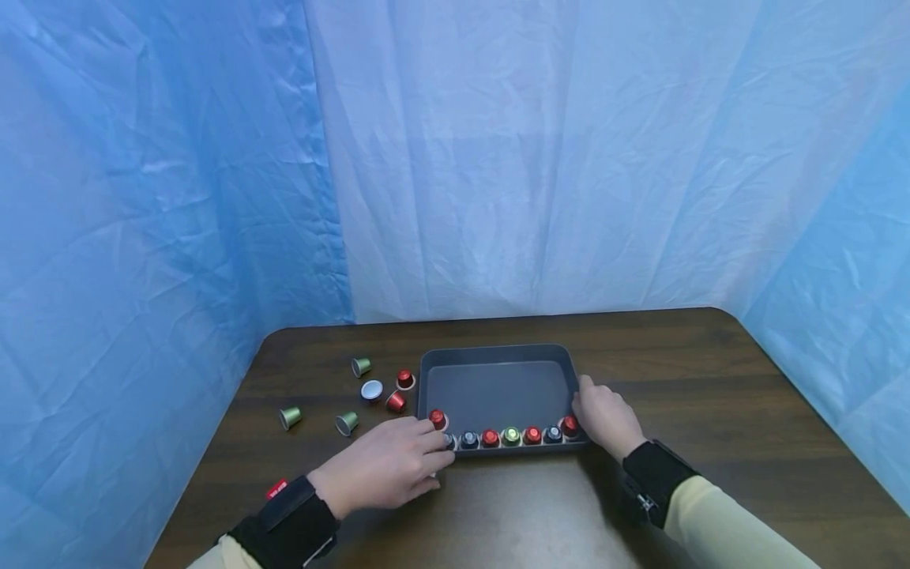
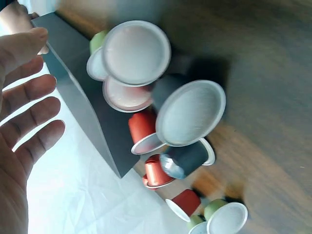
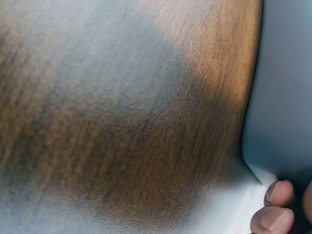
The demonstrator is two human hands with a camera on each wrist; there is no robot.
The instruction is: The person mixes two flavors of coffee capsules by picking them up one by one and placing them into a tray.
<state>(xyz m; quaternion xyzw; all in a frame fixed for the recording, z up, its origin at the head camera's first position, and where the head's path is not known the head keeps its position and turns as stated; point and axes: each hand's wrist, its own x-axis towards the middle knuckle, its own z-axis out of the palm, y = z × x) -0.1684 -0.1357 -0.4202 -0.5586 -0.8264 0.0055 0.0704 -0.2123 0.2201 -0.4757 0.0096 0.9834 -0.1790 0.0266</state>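
Note:
My left hand (image 1: 398,462) hovers by the front left corner of a dark grey baking tray (image 1: 498,387). In the left wrist view its fingers (image 2: 36,107) are spread and loosely bent, with nothing between them. Along the tray's front edge runs a row of coffee capsules: red, dark blue and a green capsule (image 1: 511,435). One more red capsule (image 1: 437,419) sits behind the row's left end. My right hand (image 1: 607,415) grips the tray's right side; its fingertips (image 3: 279,194) show at the tray's wall in the right wrist view.
Loose coffee capsules lie left of the tray, among them green capsules (image 1: 290,417), red capsules (image 1: 396,401) and one with its white lid up (image 1: 371,390). A dark capsule (image 2: 187,161) appears in the left wrist view. Blue sheets (image 1: 178,197) stand around the wooden table (image 1: 682,379).

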